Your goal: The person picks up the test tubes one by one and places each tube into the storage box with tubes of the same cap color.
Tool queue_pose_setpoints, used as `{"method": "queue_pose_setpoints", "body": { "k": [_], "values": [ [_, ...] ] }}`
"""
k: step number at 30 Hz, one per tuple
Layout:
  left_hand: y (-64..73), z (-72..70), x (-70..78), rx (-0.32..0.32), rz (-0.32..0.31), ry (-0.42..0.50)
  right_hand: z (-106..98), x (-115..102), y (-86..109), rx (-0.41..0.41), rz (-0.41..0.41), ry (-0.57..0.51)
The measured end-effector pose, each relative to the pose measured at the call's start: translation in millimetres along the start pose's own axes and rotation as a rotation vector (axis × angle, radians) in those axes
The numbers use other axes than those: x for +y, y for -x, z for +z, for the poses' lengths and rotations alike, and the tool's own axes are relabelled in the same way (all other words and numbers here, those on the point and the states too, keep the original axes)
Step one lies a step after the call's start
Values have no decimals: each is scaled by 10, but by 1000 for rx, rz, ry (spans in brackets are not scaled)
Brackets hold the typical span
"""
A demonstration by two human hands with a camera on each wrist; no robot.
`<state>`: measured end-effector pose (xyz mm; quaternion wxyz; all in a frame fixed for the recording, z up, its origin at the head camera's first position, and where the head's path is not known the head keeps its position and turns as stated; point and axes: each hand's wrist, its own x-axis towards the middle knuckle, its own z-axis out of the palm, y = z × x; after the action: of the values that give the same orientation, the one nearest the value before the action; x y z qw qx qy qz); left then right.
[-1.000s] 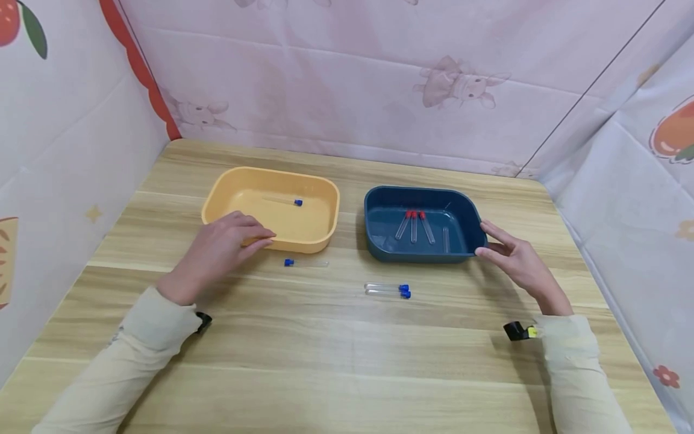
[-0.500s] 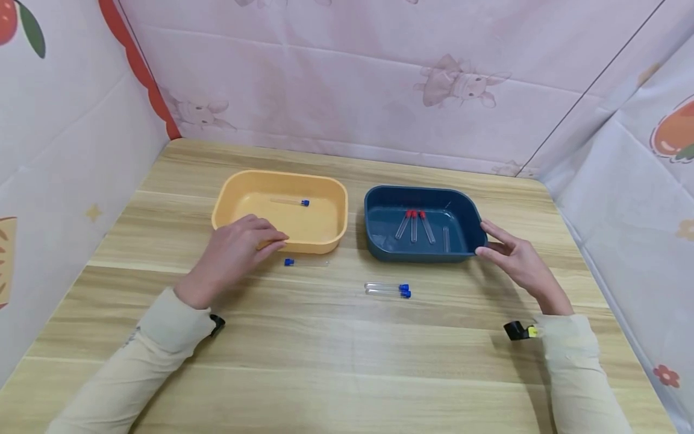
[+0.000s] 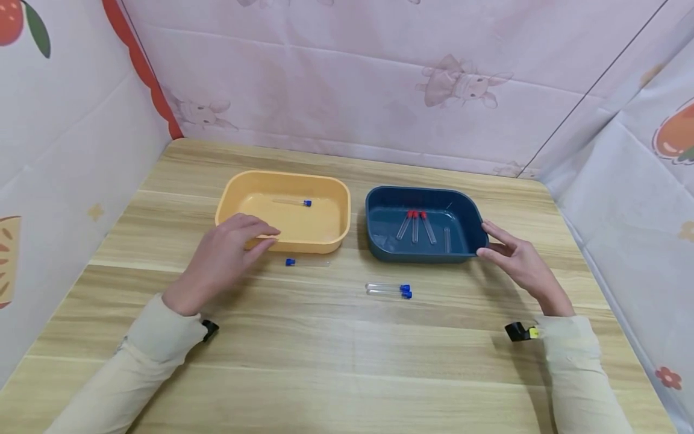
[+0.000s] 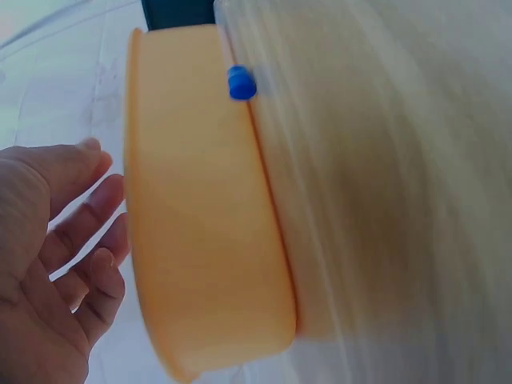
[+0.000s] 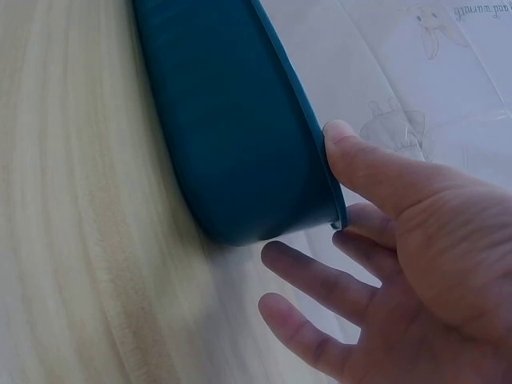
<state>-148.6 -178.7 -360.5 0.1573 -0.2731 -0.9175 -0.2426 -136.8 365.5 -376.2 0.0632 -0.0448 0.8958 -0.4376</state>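
My left hand (image 3: 222,256) is at the front rim of a yellow plastic bin (image 3: 320,246); in the left wrist view its loosely bent fingers stand apart beside the bin's rim. Inside that bin lies a clear test tube with a blue cap (image 3: 307,203). My right hand (image 3: 517,262) touches the front right corner of a dark blue bin (image 3: 423,258), thumb on the rim and other fingers spread near the end wall. Three test tubes with red caps (image 3: 414,229) and a capless-looking clear tube (image 3: 447,240) lie in the blue bin.
One blue-capped test tube (image 3: 290,262) lies just in front of the yellow bin. Two more blue-capped tubes (image 3: 405,292) lie side by side on the wooden table (image 3: 347,361), in front of the blue bin. Printed cloth walls (image 3: 352,90) enclose the table's back and sides.
The yellow bin has slid right, toward the blue bin, with my left hand at its rim. My left hand has since drawn back left from it. My right hand stays put.
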Motion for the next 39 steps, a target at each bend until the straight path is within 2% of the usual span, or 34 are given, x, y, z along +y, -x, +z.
{"method": "queue_pose_setpoints", "body": {
  "k": [5,8,14,19,22,27,32,39],
  "values": [
    [40,-130,-126,86,-29,33,1,-20,-1,-8,8,-10],
    [72,-204,-222,88,-85,57,2,-22,-4,-10,10,-10],
    [127,-320,-399,-22,-227,115,0,-4,2,1,5,-3],
    [151,-321,-508,-139,-310,168,3,16,13,9,-5,21],
    [161,-289,-562,-186,-325,201,2,24,10,9,-11,32],
    [154,-216,-628,-212,-347,251,0,28,5,15,-6,39],
    [155,-142,-665,-195,-352,283,2,31,-2,17,-12,31],
    [147,-89,-607,-172,-324,306,0,31,-2,17,-8,25]
  ]
}}
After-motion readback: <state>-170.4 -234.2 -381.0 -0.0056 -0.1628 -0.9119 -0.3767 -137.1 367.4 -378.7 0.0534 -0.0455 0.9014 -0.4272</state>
